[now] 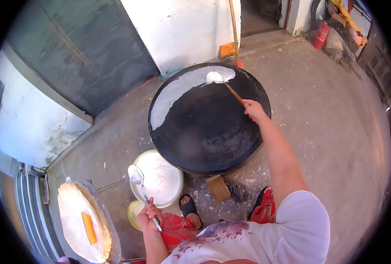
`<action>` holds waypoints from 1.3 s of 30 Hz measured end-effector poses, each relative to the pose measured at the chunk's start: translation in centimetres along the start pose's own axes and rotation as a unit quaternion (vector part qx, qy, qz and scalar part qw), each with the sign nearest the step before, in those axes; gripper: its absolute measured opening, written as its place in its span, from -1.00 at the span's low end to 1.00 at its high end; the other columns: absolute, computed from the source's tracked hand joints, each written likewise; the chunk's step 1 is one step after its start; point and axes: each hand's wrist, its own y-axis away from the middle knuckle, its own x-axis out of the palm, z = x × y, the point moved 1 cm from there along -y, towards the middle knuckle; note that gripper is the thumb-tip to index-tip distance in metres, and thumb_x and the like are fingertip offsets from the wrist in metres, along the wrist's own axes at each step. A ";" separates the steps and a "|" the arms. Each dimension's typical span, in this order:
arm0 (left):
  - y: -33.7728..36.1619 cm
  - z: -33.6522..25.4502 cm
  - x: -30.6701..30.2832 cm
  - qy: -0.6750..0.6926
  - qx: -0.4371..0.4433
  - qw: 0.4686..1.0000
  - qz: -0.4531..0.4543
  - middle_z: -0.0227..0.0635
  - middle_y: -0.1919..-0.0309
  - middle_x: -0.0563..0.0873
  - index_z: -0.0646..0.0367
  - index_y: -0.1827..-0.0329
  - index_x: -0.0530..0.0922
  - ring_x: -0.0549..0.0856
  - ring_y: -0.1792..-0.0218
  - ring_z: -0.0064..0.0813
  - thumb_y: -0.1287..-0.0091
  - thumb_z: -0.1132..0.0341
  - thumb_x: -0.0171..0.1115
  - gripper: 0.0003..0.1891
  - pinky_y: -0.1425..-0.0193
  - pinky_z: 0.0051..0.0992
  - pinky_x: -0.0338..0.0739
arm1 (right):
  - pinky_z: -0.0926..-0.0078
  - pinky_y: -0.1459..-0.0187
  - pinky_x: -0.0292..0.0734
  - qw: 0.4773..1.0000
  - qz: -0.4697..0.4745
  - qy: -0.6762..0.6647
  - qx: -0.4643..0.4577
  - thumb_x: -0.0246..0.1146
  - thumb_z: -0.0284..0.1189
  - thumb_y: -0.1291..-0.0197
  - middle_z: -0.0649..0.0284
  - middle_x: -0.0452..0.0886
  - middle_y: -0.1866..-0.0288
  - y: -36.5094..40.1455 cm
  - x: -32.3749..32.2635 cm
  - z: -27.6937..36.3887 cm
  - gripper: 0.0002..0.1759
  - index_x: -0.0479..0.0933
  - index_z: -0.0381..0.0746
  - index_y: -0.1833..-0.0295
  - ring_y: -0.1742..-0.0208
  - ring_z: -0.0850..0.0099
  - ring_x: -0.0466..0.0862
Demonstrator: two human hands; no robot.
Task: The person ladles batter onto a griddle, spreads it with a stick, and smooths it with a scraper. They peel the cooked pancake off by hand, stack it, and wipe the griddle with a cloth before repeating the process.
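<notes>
A wide black griddle [204,132] carries pale batter [178,90] along its far rim; a white bowl [181,181] stands just beside it. The right hand [252,109] grips a wooden spreader [224,83] resting in that batter; the left hand [148,214], well apart, clasps a ladle [138,180] over the bowl.

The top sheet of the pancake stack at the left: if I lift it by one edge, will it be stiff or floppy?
Probably floppy: the stack shows very thin, wide sheets, so one would likely sag and might tear. It is likely light for its width. The orange strip lying on top would probably slide off.
</notes>
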 end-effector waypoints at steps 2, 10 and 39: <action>-0.1 -0.1 -0.2 0.004 0.002 1.000 0.001 -0.37 0.54 0.43 0.39 0.01 0.40 0.35 0.66 -0.64 -0.33 0.37 -0.15 -0.70 0.69 -0.69 0.27 | 0.60 0.59 0.34 0.992 0.037 0.083 -0.089 0.00 -0.37 -0.23 0.33 0.55 0.49 -0.6 1.8 -1.0 -0.66 0.49 -0.02 -0.09 0.58 0.59 0.46; 0.3 -0.4 -0.6 -0.028 0.017 0.999 0.018 -0.33 0.51 0.43 0.41 0.01 0.39 0.36 0.65 -0.64 -0.34 0.37 -0.17 -0.70 0.69 -0.68 0.26 | 0.34 -0.02 0.43 0.980 -0.113 0.160 -0.032 0.02 -0.25 -0.18 0.22 0.58 0.02 3.7 -0.1 -1.6 -0.68 0.51 0.10 -0.05 -0.01 0.25 0.56; 0.7 -1.3 -1.3 -0.059 0.020 0.997 0.041 -0.31 0.48 0.43 0.41 -0.01 0.35 0.35 0.63 -0.63 -0.35 0.36 -0.16 -0.70 0.65 -0.67 0.28 | 0.36 0.00 0.44 0.971 0.090 0.192 -0.107 0.06 -0.28 -0.17 0.22 0.59 0.06 7.5 6.9 2.3 -0.71 0.54 0.06 0.00 0.02 0.26 0.57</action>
